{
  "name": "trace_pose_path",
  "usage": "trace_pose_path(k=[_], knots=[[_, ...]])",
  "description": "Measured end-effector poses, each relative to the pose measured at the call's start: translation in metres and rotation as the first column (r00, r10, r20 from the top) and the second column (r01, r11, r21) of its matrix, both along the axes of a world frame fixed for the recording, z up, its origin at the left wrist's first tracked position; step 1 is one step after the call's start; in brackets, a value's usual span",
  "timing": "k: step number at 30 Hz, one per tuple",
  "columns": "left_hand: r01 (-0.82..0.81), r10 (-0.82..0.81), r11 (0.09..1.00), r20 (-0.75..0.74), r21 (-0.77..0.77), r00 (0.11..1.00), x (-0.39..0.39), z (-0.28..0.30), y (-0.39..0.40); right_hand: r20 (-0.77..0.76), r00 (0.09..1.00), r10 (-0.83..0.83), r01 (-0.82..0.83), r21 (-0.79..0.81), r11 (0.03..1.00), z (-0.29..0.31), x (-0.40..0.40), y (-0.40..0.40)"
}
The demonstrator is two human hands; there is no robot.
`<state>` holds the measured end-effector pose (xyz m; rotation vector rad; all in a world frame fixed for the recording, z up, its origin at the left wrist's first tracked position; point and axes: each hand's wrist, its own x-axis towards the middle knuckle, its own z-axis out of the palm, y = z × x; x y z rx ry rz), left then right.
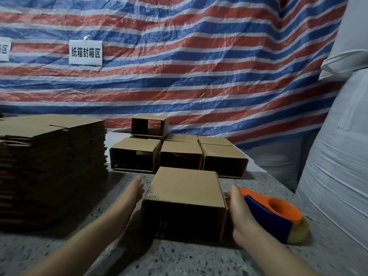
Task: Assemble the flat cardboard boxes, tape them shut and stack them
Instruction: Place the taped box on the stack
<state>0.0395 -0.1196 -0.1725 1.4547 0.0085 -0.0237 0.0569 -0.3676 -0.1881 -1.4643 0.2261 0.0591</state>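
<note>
The stack of flat cartons [51, 156] is sitting at the left of the speckled bench [179, 259], the biggest mass of cardboard in view and likely heavy as a block, though each sheet should lift off lightly. Behind, the group of assembled boxes [179, 154] is lying in rows with open ends facing the camera, one more perched on top at the back.

The nearest box [185, 188] is resting on the bench between the two hands, its open end dark and facing the person. It is looking light and hollow, stiff along its folded edges but probably easy to dent on the broad panels, so taking it by the two side walls near the corners is looking safest.

The right hand [239, 212] is lying with straight fingers against or just beside the box's right wall; contact is hard to confirm. The left hand [135, 188] is reaching forward with fingers extended, just beside the left wall and holding nothing.

The orange and blue tape dispenser [278, 214] is lying on the bench just right of the right hand, ungripped.
</note>
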Motion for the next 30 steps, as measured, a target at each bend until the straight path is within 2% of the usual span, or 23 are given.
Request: trace_pose_path(k=[2,4,8,10,12,14,17,21,24,30], knots=[[0.041,-0.048,0.995,0.073,0.091,0.996,-0.003,-0.010,0.011,0.143,0.989,-0.031,0.036,-0.034,0.999,-0.005,-0.011,-0.004],[0.099,-0.114,0.981,0.081,0.165,0.990,0.000,-0.013,0.015,0.248,0.969,0.012,0.006,-0.072,0.997,-0.004,-0.021,-0.002],[0.159,-0.238,0.870,0.115,0.467,0.964,0.002,-0.033,0.020,0.237,0.920,0.311,-0.212,-0.368,0.906,-0.009,-0.036,0.003],[0.076,-0.208,0.799,0.156,0.596,0.966,0.002,-0.041,0.016,0.250,0.915,0.316,-0.178,-0.451,0.875,-0.015,-0.032,0.007],[-0.067,-0.119,0.743,0.231,0.665,0.966,0.001,-0.040,0.011,0.244,0.941,0.235,-0.102,-0.458,0.883,-0.016,-0.028,0.012],[-0.098,-0.058,0.744,0.211,0.660,0.976,-0.001,-0.034,0.004,0.207,0.964,0.168,-0.052,-0.471,0.880,-0.013,-0.025,0.016],[-0.123,-0.014,0.800,0.223,0.587,0.975,-0.005,-0.016,-0.001,0.209,0.973,0.101,0.009,-0.468,0.884,0.004,-0.026,0.018],[-0.240,0.079,0.855,0.342,0.460,0.936,-0.003,0.017,-0.004,0.350,0.931,0.106,0.064,-0.442,0.894,0.037,-0.022,0.019],[-0.315,0.126,0.840,0.406,0.441,0.905,0.011,0.041,-0.007,0.416,0.905,0.086,0.115,-0.433,0.894,0.063,-0.007,0.021],[-0.419,0.180,0.795,0.490,0.439,0.853,0.063,0.097,-0.012,0.452,0.892,0.024,0.203,-0.447,0.871,0.116,0.046,0.021]])
